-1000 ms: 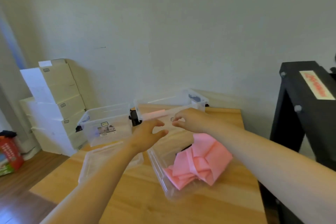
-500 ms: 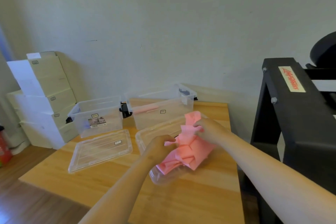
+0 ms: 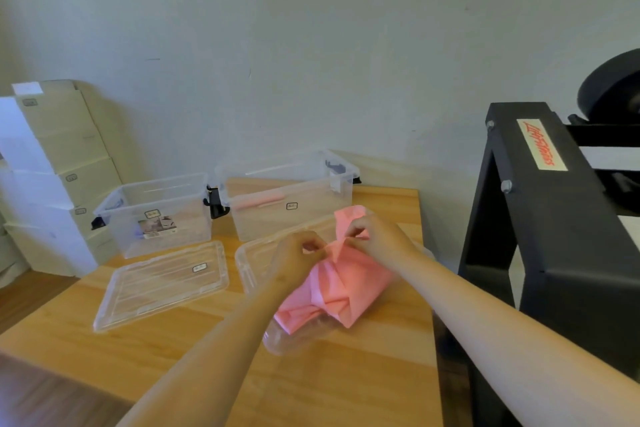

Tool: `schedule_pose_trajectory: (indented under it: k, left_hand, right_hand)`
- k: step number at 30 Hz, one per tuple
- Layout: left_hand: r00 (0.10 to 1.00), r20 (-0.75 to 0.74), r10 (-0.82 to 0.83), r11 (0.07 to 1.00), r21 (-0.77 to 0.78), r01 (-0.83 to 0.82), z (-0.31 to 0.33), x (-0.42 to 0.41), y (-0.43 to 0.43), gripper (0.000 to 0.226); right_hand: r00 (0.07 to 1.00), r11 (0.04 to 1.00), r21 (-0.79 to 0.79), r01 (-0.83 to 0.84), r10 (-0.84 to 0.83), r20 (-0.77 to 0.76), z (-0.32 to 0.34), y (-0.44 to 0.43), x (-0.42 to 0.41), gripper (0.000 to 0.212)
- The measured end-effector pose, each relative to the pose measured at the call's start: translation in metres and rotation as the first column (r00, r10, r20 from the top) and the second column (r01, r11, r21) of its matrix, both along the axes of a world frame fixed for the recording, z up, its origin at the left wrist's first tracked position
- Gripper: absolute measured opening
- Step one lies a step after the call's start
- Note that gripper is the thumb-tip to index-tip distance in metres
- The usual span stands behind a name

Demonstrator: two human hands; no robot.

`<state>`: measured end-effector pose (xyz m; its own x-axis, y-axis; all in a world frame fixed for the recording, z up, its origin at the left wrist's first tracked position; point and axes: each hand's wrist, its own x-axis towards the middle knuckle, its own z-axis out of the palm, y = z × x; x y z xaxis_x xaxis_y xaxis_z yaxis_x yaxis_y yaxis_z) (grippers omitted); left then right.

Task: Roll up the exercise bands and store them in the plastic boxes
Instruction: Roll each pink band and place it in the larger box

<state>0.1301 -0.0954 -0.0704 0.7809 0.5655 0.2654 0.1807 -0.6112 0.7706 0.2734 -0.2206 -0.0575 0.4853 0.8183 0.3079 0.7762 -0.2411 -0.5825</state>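
Note:
A crumpled pink exercise band (image 3: 341, 282) is bunched over a clear plastic lid (image 3: 254, 258) lying on the wooden table. My left hand (image 3: 297, 258) pinches the band's upper edge from the left. My right hand (image 3: 379, 236) pinches the same edge from the right, lifting a flap of it. Two open clear plastic boxes stand behind: the left box (image 3: 156, 215) holds a paper label, the right box (image 3: 289, 194) shows a pink rolled shape inside.
A second clear lid (image 3: 162, 282) lies flat at the left of the table (image 3: 346, 385). A black machine frame (image 3: 554, 236) stands close on the right. White cardboard boxes (image 3: 52, 177) are stacked on the floor at the left, against the wall.
Both hands came back from the far box to the pink band, took hold of it and lifted its upper edge. The view has shifted to the right.

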Motion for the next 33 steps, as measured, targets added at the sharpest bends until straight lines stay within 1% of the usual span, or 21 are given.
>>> schedule_pose_trajectory:
  k: [2,5,7,11,14,17,20,22,25,30,33]
  left_hand:
    - [0.999,0.029,-0.025,1.0,-0.009,0.026,0.021,-0.003,0.004,0.027]
    - [0.995,0.046,-0.087,0.996,-0.032,0.088,0.06,-0.01,0.008,0.02]
    - [0.992,0.083,-0.093,0.995,-0.036,0.096,0.086,-0.018,0.007,0.014]
    - [0.979,0.192,-0.07,0.996,-0.034,0.078,0.134,-0.037,0.007,0.012]
    - [0.964,0.259,-0.051,0.999,0.014,0.049,0.172,-0.052,0.004,0.013]
    - [0.936,0.349,-0.032,0.997,0.073,0.007,0.208,-0.066,-0.002,0.013]
    - [0.914,0.404,-0.034,0.994,0.109,-0.011,0.234,-0.081,-0.007,0.015]
    - [0.91,0.413,-0.04,0.993,0.115,-0.008,0.241,-0.089,-0.009,0.017]
    - [0.92,0.389,-0.04,0.995,0.104,-0.001,0.236,-0.096,-0.006,0.019]
    - [0.961,0.276,-0.035,0.998,0.067,0.017,0.207,-0.097,0.003,0.025]
    - [0.972,0.231,-0.036,0.999,0.041,0.027,0.191,-0.09,0.011,0.027]
  right_hand:
    - [0.999,0.999,0.051,-0.014,0.016,-0.043,0.018,0.0,0.0,0.002]
    - [0.995,0.993,0.106,-0.045,0.054,-0.082,0.047,-0.001,-0.005,0.011]
    - [0.995,0.989,0.132,-0.068,0.077,-0.064,0.068,-0.003,-0.011,0.018]
    - [0.994,0.966,0.238,-0.101,0.108,-0.014,0.11,-0.005,-0.028,0.018]
    - [0.993,0.946,0.305,-0.109,0.114,0.0,0.143,-0.008,-0.043,0.017]
    - [0.994,0.918,0.383,-0.105,0.094,0.048,0.18,-0.011,-0.061,0.02]
    - [0.993,0.892,0.438,-0.11,0.077,0.092,0.211,-0.016,-0.079,0.017]
    - [0.991,0.885,0.451,-0.121,0.078,0.113,0.221,-0.019,-0.086,0.016]
    - [0.991,0.896,0.428,-0.117,0.075,0.113,0.212,-0.017,-0.088,0.017]
    - [0.988,0.943,0.295,-0.153,0.14,0.065,0.176,-0.003,-0.08,0.011]
    - [0.988,0.955,0.252,-0.155,0.15,0.038,0.157,0.01,-0.075,0.012]
